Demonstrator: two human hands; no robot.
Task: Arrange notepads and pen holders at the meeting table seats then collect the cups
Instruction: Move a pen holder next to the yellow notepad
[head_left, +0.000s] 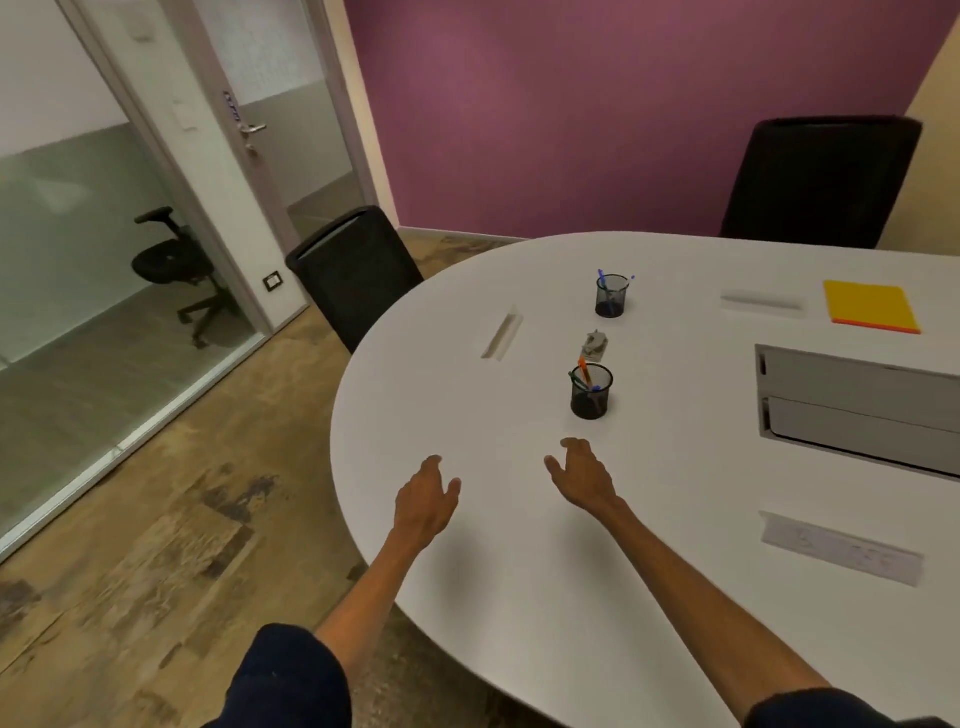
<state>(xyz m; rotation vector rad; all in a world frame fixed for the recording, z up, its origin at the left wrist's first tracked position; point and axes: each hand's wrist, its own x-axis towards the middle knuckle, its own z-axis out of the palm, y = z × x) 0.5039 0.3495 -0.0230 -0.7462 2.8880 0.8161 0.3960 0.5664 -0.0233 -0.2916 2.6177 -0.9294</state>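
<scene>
Two black mesh pen holders stand on the white meeting table (467, 545). The nearer pen holder (590, 392) holds an orange and a blue pen; the farther pen holder (611, 295) holds blue pens. A yellow notepad (870, 305) lies flat at the far right. My left hand (426, 499) hovers open over the table near its left edge. My right hand (584, 475) is also open, a short way in front of the nearer pen holder, touching nothing. No cups are in view.
A small crumpled grey object (595, 345) lies between the two pen holders. A recessed cable box (857, 405) sits in the table at right. Black chairs stand at the far left (356, 275) and far right (821, 182). A glass door (270, 119) is at left.
</scene>
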